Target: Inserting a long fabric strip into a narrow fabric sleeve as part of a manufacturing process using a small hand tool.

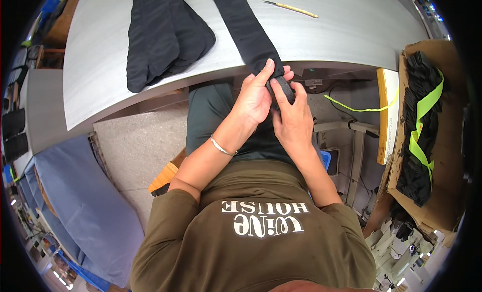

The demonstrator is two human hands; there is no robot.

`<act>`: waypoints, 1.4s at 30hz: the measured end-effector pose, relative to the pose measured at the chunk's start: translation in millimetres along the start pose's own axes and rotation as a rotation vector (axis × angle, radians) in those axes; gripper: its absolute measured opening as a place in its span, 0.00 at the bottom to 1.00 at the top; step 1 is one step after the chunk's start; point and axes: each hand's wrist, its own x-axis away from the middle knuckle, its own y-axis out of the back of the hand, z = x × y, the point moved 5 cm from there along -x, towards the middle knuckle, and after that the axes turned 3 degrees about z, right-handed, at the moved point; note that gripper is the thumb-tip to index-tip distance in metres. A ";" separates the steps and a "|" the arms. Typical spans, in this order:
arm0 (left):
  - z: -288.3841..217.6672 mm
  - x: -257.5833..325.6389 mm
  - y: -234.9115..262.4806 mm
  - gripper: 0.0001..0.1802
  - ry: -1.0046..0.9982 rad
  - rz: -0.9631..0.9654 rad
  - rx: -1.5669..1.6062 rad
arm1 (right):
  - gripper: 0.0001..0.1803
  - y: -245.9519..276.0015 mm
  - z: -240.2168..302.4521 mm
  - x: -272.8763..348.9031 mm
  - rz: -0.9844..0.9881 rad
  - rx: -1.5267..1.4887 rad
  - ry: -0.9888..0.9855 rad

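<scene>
Two hands [255, 97] [293, 119], half closed, gripping black strip [247, 28]

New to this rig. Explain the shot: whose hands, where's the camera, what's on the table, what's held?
No robot: these are a person's bare hands. The view comes from a fisheye camera on their head, looking down, so straight edges bend. The left hand pinches the near end of a black fabric strip; the right hand's fingers touch a dark grey textured strip there. The black strip extends back over the light grey table. Left of it lie overlapping black fabric pieces; right, a thin pointed tool with a yellowish handle. Far right, a cardboard box holds black material and neon ribbon.
</scene>
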 end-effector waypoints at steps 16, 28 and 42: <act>22.7 8.4 -1.8 0.19 -0.117 0.008 -0.004 | 0.28 -17.7 -9.2 -15.5 0.094 0.035 -0.143; 27.1 5.4 -4.5 0.20 -0.316 0.031 -0.151 | 0.14 -16.0 -11.2 -29.0 -0.182 0.059 -0.093; 15.7 -1.6 -7.1 0.17 -0.246 -0.049 -0.156 | 0.28 -12.6 -8.3 -7.0 -0.009 0.285 -0.166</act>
